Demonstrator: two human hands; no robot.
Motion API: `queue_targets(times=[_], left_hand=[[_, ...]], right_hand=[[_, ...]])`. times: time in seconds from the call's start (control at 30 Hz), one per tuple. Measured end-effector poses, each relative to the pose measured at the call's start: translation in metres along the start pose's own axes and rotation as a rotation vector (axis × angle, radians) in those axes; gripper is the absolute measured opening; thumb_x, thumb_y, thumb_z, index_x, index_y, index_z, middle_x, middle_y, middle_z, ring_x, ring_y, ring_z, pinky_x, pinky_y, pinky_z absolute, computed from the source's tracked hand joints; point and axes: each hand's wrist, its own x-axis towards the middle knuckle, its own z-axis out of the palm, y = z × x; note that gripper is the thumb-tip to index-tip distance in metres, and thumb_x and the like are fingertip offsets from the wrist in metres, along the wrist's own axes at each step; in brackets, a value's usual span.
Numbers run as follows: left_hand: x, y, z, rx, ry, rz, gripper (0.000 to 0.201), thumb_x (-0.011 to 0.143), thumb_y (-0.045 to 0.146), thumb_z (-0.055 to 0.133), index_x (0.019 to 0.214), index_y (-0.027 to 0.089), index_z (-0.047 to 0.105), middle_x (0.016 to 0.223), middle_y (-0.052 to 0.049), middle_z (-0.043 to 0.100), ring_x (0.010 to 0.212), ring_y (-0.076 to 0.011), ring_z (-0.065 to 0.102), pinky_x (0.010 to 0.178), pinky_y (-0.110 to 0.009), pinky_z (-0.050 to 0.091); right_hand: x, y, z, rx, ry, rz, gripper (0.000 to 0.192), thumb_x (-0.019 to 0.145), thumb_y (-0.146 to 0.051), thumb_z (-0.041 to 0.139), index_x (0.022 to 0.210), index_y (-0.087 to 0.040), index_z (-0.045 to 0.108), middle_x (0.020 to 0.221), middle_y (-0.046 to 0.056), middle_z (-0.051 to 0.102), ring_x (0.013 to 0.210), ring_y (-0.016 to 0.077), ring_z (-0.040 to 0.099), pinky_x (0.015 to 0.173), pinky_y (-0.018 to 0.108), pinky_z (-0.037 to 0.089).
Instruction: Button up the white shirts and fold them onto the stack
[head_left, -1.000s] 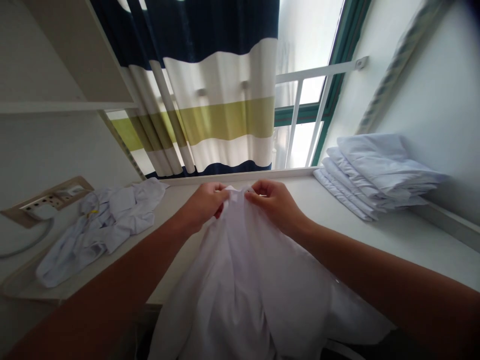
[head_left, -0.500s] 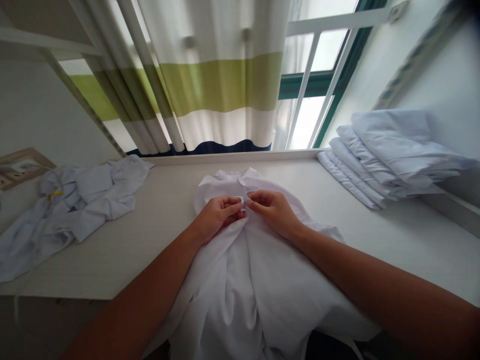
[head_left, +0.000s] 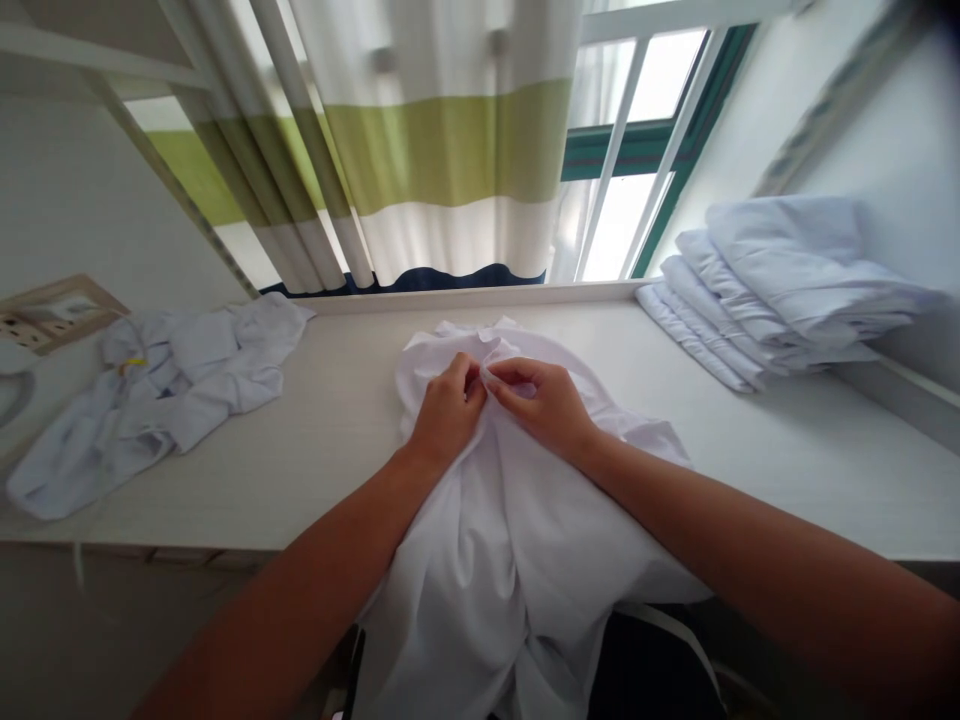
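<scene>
A white garment (head_left: 540, 500), apparently a shirt or coat, lies on the pale desk (head_left: 330, 440) and hangs over its front edge toward me. My left hand (head_left: 450, 405) is closed on the garment's front edge, near the upper end. Close beside it my right hand (head_left: 544, 400) pinches the opposite front edge between thumb and forefinger. The fingertips of both hands nearly meet. Whatever small part of the cloth sits between them, such as a button, is hidden by the fingers.
A stack of folded white garments (head_left: 795, 290) stands at the right. Another white garment (head_left: 195, 375) lies crumpled at the left, near a wall socket (head_left: 60, 315). Behind the desk hang striped curtains (head_left: 450, 150) beside a barred window (head_left: 637, 180).
My left hand has turned knuckles up, and its fingers have moved slightly upward at the garment's edge. The right hand stays pinched close by. The whole view has shifted a little.
</scene>
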Motion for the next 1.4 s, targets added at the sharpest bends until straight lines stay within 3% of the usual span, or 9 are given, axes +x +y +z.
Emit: queue_targets(times=[0.13,0.4,0.5,0.63,0.83,1.13,1.4], left_hand=[[-0.002,0.003,-0.001,-0.118,0.014,-0.045,0.005,0.088,0.025,0.06,0.087,0.02,0.058,0.083,-0.001,0.066,0.076,-0.0144,0.062,0.067,-0.023,0.047],[0.006,-0.015,0.003,-0.551,-0.014,-0.229,0.024,0.072,0.028,0.079,0.089,0.015,0.068,0.087,-0.005,0.071,0.081,-0.0155,0.067,0.078,-0.026,0.052],[0.007,-0.017,0.002,-0.627,-0.021,-0.32,0.029,0.068,0.03,0.083,0.087,0.014,0.068,0.082,-0.004,0.071,0.076,-0.0149,0.066,0.072,-0.025,0.052],[0.006,-0.014,0.001,-0.631,0.007,-0.379,0.031,0.065,0.032,0.085,0.084,0.014,0.067,0.075,-0.002,0.069,0.067,-0.0134,0.064,0.062,-0.024,0.051],[0.003,-0.007,0.002,-0.559,0.026,-0.29,0.033,0.065,0.036,0.085,0.082,0.015,0.065,0.073,0.0,0.066,0.065,-0.0125,0.06,0.059,-0.023,0.049],[0.001,-0.006,0.0,-0.495,0.003,-0.276,0.034,0.063,0.039,0.086,0.072,0.017,0.06,0.061,0.003,0.059,0.055,-0.01,0.052,0.053,-0.022,0.041],[0.001,-0.003,-0.003,-0.509,-0.022,-0.252,0.029,0.07,0.04,0.082,0.08,0.016,0.068,0.075,-0.001,0.068,0.066,-0.0121,0.059,0.062,-0.022,0.046]], right_hand=[[0.0,-0.001,0.0,-0.08,-0.017,0.0,0.018,0.086,-0.026,0.064,0.098,-0.023,0.077,0.1,0.003,0.077,0.095,0.0233,0.07,0.088,0.034,0.052],[0.002,0.006,-0.005,-0.132,-0.026,0.036,0.02,0.085,-0.028,0.065,0.098,-0.024,0.079,0.096,0.003,0.077,0.086,0.0241,0.069,0.082,0.035,0.052],[0.005,0.012,-0.006,-0.136,0.002,0.072,0.023,0.083,-0.029,0.066,0.101,-0.021,0.079,0.092,0.004,0.077,0.08,0.023,0.068,0.079,0.034,0.051],[0.006,0.018,-0.008,-0.166,0.009,0.083,0.023,0.081,-0.029,0.065,0.097,-0.018,0.079,0.08,0.003,0.074,0.07,0.0187,0.063,0.069,0.03,0.047],[0.004,0.016,-0.008,-0.204,-0.014,0.043,0.017,0.081,-0.028,0.062,0.081,-0.017,0.076,0.067,0.0,0.065,0.064,0.0145,0.053,0.06,0.025,0.039],[0.003,0.013,-0.01,-0.177,-0.111,0.013,0.022,0.083,-0.033,0.06,0.08,-0.017,0.076,0.067,-0.001,0.064,0.062,0.0135,0.05,0.06,0.025,0.037],[0.004,0.01,-0.015,-0.166,-0.08,0.018,0.024,0.083,-0.027,0.054,0.082,-0.017,0.077,0.073,0.001,0.069,0.069,0.0171,0.057,0.066,0.026,0.042]])
